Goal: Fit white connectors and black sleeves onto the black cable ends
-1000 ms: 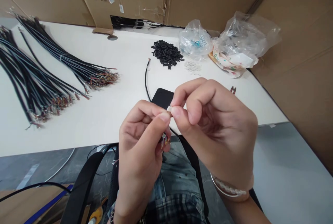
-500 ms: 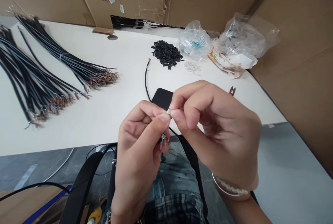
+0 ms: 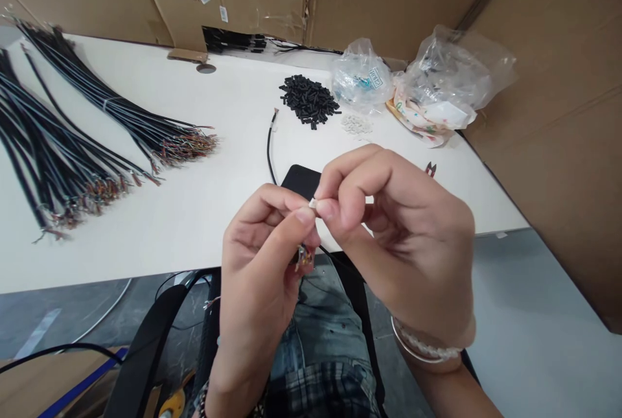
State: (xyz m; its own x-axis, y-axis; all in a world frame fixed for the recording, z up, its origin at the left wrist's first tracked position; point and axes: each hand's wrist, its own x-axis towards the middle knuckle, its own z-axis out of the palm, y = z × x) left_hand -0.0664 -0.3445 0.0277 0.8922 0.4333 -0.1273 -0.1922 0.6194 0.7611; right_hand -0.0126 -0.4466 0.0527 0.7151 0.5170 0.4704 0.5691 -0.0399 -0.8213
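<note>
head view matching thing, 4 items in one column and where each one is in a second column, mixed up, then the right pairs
Things:
1. small white connector
2. heap of short black pieces
3. tied bundle of black cables
4. small snips

Places:
A. on the left of the white table
B. on the table near its right edge, past the right hand
C. pinched between the left hand and the right hand
D. on the far side of the table, beside a clear plastic bag

Pairs: 1-C, 2-D, 3-A, 4-B
</note>
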